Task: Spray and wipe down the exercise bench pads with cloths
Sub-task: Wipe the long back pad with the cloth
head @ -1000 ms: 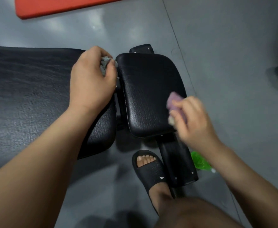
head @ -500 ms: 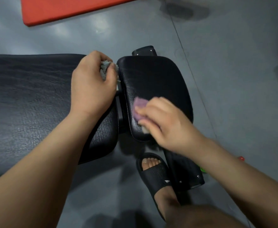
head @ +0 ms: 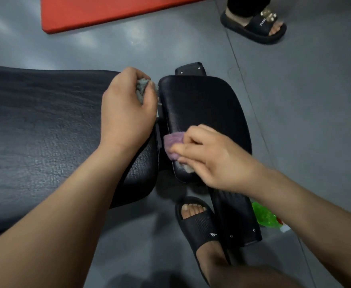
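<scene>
My left hand (head: 127,113) curled its fingers (head: 133,76) round a grey cloth (head: 142,88) at the right end of the long pad (head: 35,121). My right hand (head: 216,161) pinched a purple cloth (head: 172,144) against the near left corner of the small pad (head: 201,104). A green bottle (head: 264,215) lay on the floor (head: 295,121), near right.

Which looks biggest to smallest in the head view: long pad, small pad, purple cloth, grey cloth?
1. long pad, though nearness to the camera may enlarge it
2. small pad
3. purple cloth and grey cloth: look alike, each bunched and partly hidden, so unranked
</scene>
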Tool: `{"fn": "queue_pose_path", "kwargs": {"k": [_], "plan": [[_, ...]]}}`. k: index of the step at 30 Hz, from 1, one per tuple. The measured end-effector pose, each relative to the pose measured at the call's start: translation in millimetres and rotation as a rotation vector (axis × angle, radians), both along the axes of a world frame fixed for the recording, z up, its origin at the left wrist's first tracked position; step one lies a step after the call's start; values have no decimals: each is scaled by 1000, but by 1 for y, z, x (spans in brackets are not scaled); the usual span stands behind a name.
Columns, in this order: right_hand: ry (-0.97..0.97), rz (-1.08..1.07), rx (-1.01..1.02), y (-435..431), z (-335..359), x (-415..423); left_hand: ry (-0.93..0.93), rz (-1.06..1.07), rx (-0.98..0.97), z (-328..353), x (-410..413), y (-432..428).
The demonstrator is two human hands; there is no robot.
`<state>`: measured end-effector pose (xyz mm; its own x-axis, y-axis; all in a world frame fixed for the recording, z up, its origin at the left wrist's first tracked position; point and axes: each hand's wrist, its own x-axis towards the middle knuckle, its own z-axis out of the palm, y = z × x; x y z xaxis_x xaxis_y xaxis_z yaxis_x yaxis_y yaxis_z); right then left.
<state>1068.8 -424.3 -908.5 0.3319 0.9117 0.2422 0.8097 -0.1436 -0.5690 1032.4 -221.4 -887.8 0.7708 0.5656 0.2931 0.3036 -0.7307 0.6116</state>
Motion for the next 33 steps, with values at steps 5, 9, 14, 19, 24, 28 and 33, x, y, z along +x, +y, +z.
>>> {"fn": "queue_pose_path", "kwargs": {"k": [5,9,14,19,24,28,33], "plan": [[-34,-122,24,50,-3,62,3,-2,33,0,0,0],[-35,-249,5,76,-5,84,2,-9,24,1,0,-2],[-9,-88,11,18,-6,24,-15,0,-8,1,0,-2],[18,-252,17,60,-7,70,4,5,4,1,0,-2],[47,-410,-82,75,-11,114,29,2,-10,4,-1,-4],[116,-633,-74,17,-22,111,33,-1,-9,5,-1,-4],[134,-793,-62,-34,-36,72,81,-62,34,5,-2,-8]]}}
